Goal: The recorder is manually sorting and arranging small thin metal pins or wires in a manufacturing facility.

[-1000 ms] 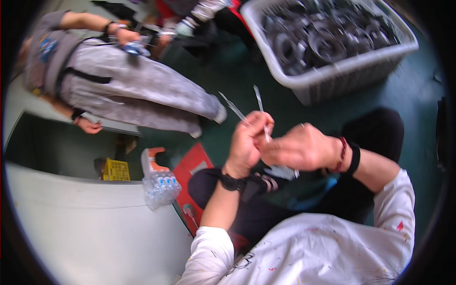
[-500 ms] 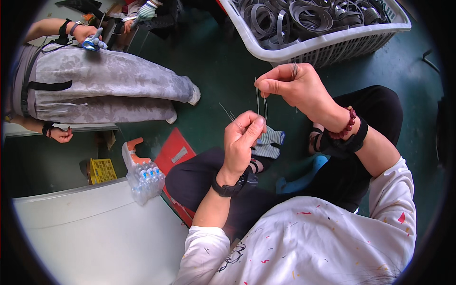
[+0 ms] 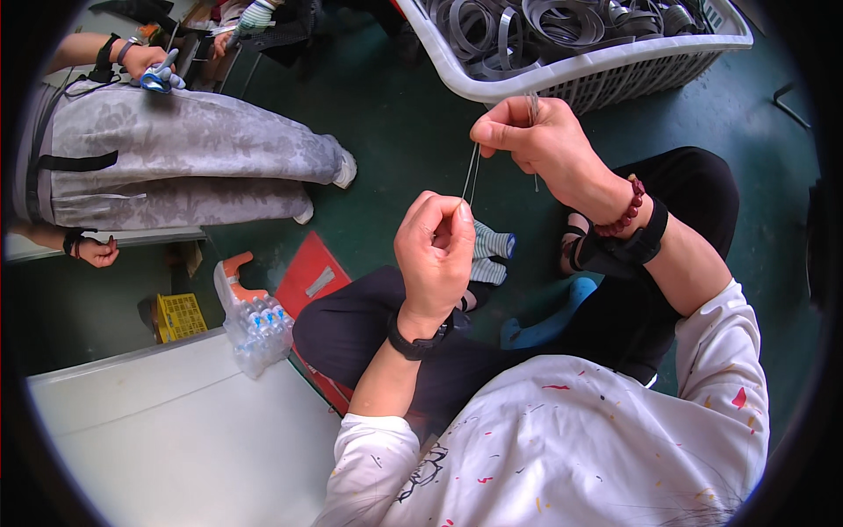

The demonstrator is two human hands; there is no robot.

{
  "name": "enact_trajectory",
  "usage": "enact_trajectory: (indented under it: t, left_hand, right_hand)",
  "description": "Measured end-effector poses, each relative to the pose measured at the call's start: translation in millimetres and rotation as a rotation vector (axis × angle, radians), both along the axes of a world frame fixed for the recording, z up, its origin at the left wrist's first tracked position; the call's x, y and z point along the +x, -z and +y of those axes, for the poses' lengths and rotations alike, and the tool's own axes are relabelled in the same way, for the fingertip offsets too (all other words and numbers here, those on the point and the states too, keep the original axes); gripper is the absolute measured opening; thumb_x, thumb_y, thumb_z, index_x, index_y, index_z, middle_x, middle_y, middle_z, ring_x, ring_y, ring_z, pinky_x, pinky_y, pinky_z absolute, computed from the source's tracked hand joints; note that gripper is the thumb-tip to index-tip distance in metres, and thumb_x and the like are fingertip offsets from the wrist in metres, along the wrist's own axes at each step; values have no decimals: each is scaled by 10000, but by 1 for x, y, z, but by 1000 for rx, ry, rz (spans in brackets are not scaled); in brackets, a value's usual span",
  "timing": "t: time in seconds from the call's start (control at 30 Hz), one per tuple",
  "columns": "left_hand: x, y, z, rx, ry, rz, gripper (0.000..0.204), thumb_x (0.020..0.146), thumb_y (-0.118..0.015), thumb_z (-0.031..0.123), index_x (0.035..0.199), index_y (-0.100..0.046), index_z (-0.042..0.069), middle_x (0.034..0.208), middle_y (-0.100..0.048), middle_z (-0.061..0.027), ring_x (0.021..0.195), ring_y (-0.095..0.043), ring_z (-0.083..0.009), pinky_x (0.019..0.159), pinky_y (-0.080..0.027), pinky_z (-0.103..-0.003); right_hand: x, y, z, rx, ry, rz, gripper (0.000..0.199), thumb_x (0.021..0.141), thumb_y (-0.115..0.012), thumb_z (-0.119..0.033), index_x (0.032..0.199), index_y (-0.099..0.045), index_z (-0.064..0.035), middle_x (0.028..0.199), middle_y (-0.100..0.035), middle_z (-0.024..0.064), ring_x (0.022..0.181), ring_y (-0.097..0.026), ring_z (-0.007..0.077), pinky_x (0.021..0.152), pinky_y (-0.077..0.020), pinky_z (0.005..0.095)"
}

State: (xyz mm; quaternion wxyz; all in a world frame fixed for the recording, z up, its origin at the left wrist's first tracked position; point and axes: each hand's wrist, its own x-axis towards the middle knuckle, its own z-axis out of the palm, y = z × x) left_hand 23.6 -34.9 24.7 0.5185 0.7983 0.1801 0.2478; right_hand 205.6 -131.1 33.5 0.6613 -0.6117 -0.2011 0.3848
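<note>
Thin grey wires (image 3: 472,174) run taut, close together, between my two hands above my lap. My left hand (image 3: 434,255) pinches their lower end between thumb and fingers. Higher up and to the right, my right hand (image 3: 546,151) grips the upper end with thumb and forefinger. More strands of the same thin wire (image 3: 533,107) show among the fingers of my right hand, with an end hanging below. How many there are cannot be made out.
A white basket (image 3: 479,90) of coiled grey strips (image 3: 562,24) stands beyond my right hand. Striped gloves (image 3: 492,255) and a blue sock-like item (image 3: 549,318) lie near my feet. Leftward are a standing person (image 3: 193,149), bottles in plastic (image 3: 263,325) and a white tabletop (image 3: 176,430).
My left hand has risen slightly and turned, its fingers curling tighter. Strands sticking out left of it no longer show. The wires between my hands now slant and lie closer together.
</note>
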Motion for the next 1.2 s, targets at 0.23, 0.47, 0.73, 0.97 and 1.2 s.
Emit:
enact_trajectory:
  t: [0.23, 0.47, 0.73, 0.97, 1.2]
  left_hand:
    - [7, 0, 7, -138, -46, -24, 170, 1023, -566, 106, 874, -593, 27, 809, -506, 25, 594, -372, -9, 508, -284, -205]
    - [-11, -25, 17, -851, 24, -134, 135, 1015, -595, 185, 920, -546, 103, 779, -492, 15, 566, -397, -49, 490, -320, -213]
    - [-11, -1, 1, -1575, 460, -183, 250, 1046, -540, 302, 895, -522, 104, 740, -366, 61, 555, -276, -32, 465, -236, -203]
    - [-8, 2, 13, -1470, 525, -175, 186, 1065, -525, 270, 989, -555, 102, 737, -378, 70, 504, -252, -20, 458, -231, -193]
    - [-5, 4, 18, -1344, 402, -99, 190, 1067, -521, 256, 988, -569, 90, 751, -421, 71, 499, -254, -12, 456, -228, -194]
  right_hand:
    - [18, -1, 3, 90, 59, 92, 164, 919, -739, -181, 936, -729, -19, 819, -708, 16, 546, -439, 21, 469, -320, 216]
    - [-5, -26, 14, 145, -331, 144, 314, 914, -766, -304, 1107, -730, -59, 816, -633, -62, 572, -403, 8, 485, -309, 212]
    - [-30, -25, -10, 150, -343, 135, 131, 863, -810, -100, 882, -725, -1, 739, -686, 16, 578, -522, 37, 511, -396, 188]
    - [-27, -25, -1, 164, -259, 100, 122, 850, -815, -63, 841, -719, 11, 723, -668, 14, 578, -507, 39, 508, -371, 192]
    - [-28, -24, 0, 219, -196, -138, 142, 862, -812, -99, 839, -719, 5, 690, -655, 4, 524, -479, 29, 463, -356, 198]
